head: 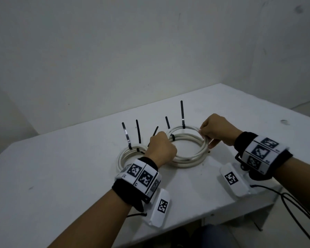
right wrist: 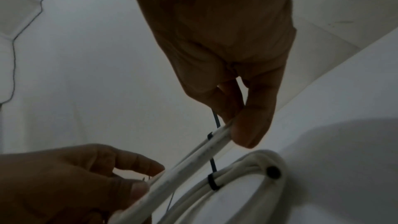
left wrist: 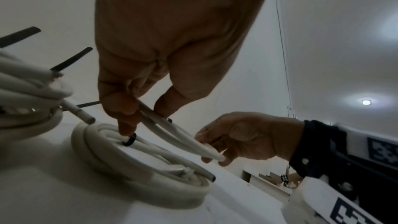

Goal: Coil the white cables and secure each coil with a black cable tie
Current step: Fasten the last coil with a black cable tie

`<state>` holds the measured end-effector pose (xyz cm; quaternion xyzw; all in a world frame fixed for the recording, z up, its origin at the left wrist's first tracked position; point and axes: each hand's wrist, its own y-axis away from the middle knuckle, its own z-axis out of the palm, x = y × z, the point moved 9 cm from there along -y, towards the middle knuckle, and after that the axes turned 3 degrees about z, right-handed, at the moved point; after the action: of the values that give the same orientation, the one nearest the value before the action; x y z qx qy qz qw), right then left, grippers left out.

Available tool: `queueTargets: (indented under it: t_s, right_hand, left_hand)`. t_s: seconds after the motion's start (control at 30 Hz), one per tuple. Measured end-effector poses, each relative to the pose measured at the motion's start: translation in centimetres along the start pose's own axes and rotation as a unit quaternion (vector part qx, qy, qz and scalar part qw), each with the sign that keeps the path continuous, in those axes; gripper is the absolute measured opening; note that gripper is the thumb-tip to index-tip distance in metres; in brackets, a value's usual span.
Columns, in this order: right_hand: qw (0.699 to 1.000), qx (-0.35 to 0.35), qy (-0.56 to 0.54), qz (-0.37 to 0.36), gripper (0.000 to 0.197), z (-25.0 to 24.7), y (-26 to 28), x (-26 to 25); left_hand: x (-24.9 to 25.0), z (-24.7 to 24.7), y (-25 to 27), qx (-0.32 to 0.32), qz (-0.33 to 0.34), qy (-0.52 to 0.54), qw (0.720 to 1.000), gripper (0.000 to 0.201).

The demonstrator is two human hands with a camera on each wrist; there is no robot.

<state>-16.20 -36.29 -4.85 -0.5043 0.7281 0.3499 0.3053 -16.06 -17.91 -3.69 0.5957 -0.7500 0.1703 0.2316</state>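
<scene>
Two coils of white cable lie side by side on the white table. The left coil carries three upright black ties. More ties stand on the right coil. My left hand grips that coil's left side and my right hand grips its right side. In the left wrist view my left hand pinches two raised white strands above a tied bundle. In the right wrist view my right hand pinches the same strands.
A white wall stands behind the table, whose far corner is at the upper right. The table's front edge runs just under my wrists. Dark leads trail off the right wrist camera past that edge.
</scene>
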Motion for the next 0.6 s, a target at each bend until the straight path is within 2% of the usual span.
queueTargets:
  t_s: [0.07, 0.13, 0.23, 0.37, 0.47, 0.6]
  right_hand:
    - [1.000, -0.002, 0.021, 0.002, 0.016, 0.4, -0.4, 0.2]
    - [0.999, -0.002, 0.036, -0.004, 0.019, 0.7, -0.6, 0.1]
    - [0.998, -0.008, 0.056, -0.007, 0.019, 1.0, -0.8, 0.0]
    - [0.996, -0.023, 0.085, -0.004, 0.017, 1.7, -0.7, -0.2]
    - [0.995, -0.021, 0.097, -0.007, 0.013, 1.8, -0.8, -0.4]
    - [0.993, -0.017, 0.114, -0.008, 0.024, 1.8, -0.6, -0.5]
  left_hand:
    - [-0.4, 0.4, -0.2, 0.001, -0.007, -0.017, 1.000, 0.017]
    - [-0.6, 0.5, -0.2, 0.005, -0.010, -0.026, 1.000, 0.013]
    - [-0.4, 0.4, 0.0, 0.018, 0.002, -0.052, 0.998, 0.028]
    - [-0.4, 0.1, 0.1, 0.033, 0.009, -0.077, 0.996, 0.032]
    - [-0.5, 0.2, 0.3, 0.018, 0.009, -0.081, 0.996, 0.035]
    - [-0.9, 0.4, 0.5, 0.007, 0.004, -0.060, 0.998, 0.034]
